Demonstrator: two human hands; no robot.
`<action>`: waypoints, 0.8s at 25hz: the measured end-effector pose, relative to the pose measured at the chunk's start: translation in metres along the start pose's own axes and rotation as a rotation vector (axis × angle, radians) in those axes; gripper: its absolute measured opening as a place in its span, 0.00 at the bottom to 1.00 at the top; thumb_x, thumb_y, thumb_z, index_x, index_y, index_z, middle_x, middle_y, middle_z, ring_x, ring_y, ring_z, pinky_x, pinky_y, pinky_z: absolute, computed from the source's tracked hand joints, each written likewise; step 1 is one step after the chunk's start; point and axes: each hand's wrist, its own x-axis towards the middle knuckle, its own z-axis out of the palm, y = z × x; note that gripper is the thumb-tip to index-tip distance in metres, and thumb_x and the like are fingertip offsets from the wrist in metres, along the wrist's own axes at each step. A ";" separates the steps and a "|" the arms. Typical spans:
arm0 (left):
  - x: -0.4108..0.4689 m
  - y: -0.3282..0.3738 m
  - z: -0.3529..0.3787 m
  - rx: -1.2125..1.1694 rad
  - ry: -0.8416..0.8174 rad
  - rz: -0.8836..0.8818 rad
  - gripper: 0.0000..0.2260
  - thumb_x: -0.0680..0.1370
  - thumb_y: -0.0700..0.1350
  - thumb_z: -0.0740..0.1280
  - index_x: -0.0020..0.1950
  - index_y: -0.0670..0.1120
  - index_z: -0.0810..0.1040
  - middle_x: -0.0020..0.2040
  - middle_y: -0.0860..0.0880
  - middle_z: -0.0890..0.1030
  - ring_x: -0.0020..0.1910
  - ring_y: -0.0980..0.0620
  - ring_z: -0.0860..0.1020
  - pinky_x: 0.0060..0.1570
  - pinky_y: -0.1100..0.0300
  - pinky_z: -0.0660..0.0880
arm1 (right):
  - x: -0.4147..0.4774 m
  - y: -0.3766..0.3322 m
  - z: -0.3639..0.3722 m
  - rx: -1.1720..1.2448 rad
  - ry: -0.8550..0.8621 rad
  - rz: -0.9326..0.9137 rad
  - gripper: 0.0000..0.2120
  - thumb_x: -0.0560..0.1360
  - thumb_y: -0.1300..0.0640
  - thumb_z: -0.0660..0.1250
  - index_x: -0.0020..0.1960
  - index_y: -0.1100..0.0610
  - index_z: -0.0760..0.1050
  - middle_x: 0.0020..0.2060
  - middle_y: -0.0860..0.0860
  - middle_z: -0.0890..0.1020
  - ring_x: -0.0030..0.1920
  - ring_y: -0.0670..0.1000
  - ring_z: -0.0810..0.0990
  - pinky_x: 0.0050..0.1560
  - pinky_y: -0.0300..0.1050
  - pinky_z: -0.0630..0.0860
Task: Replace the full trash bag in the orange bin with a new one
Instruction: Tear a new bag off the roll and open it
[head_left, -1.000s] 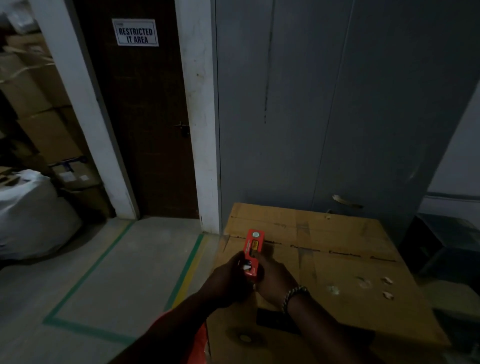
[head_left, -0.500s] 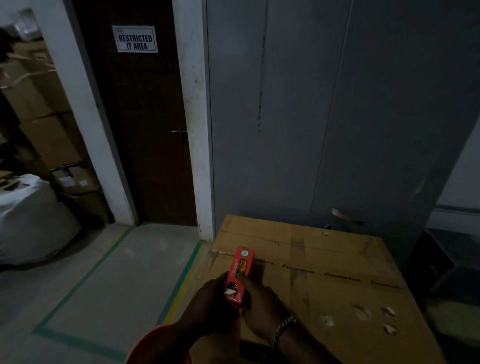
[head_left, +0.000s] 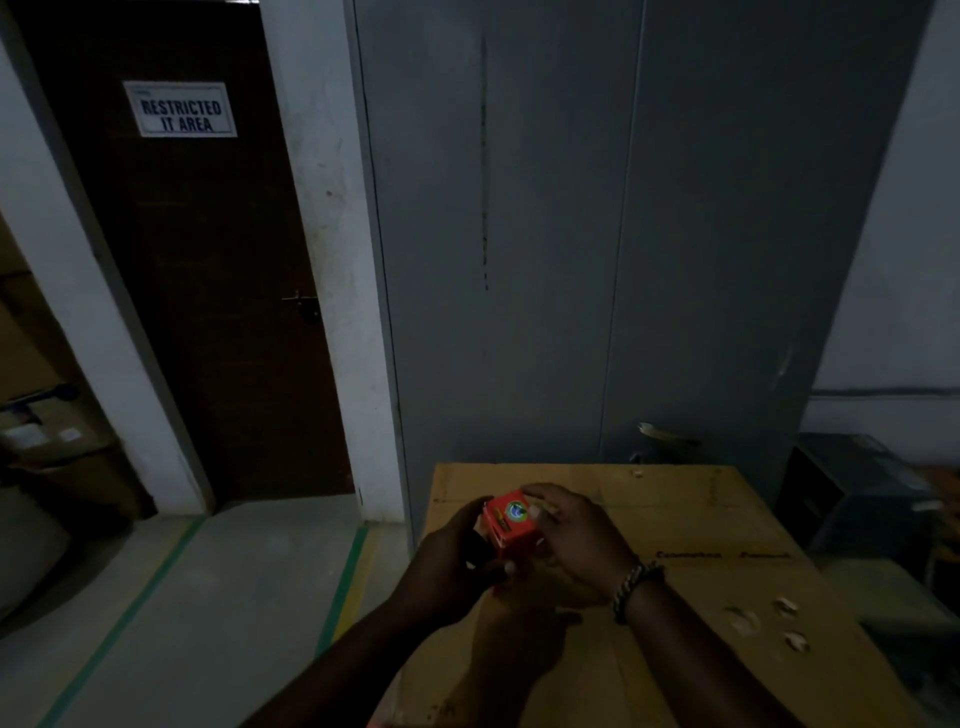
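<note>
left hand (head_left: 452, 556): fingers curled round the small orange box (head_left: 511, 519) | right hand (head_left: 576, 540): fingers pinch its top right side | box: held between both hands, above the cardboard carton (head_left: 727, 519)

A small orange carton (head_left: 511, 522) fills the gap between the left hand (head_left: 447, 561) and right hand (head_left: 576, 540). Below them the big brown cardboard box (head_left: 701, 519) offers a flat top, open rightward; tall grey metal cabinet doors (head_left: 571, 260) block the way beyond; grey concrete floor (head_left: 208, 597) opens leftward.
</note>
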 end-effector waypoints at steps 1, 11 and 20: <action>0.004 -0.002 -0.002 0.008 0.002 0.009 0.36 0.75 0.57 0.72 0.79 0.56 0.60 0.52 0.56 0.83 0.50 0.63 0.81 0.49 0.68 0.76 | -0.001 -0.001 0.002 -0.002 0.012 0.010 0.16 0.82 0.49 0.61 0.69 0.45 0.74 0.64 0.47 0.78 0.61 0.51 0.80 0.56 0.52 0.82; 0.023 -0.016 -0.008 -0.040 -0.005 0.103 0.31 0.75 0.55 0.73 0.76 0.57 0.65 0.66 0.55 0.71 0.51 0.57 0.80 0.46 0.67 0.77 | -0.014 -0.020 0.011 -0.099 0.152 -0.022 0.20 0.80 0.57 0.65 0.71 0.42 0.73 0.68 0.44 0.77 0.66 0.46 0.77 0.59 0.39 0.78; 0.020 -0.009 -0.012 -0.105 -0.009 0.113 0.26 0.76 0.48 0.73 0.72 0.58 0.68 0.61 0.64 0.74 0.49 0.58 0.82 0.46 0.61 0.82 | -0.014 -0.037 0.014 -0.232 0.026 -0.051 0.34 0.68 0.50 0.78 0.72 0.42 0.70 0.66 0.44 0.77 0.63 0.47 0.77 0.62 0.45 0.77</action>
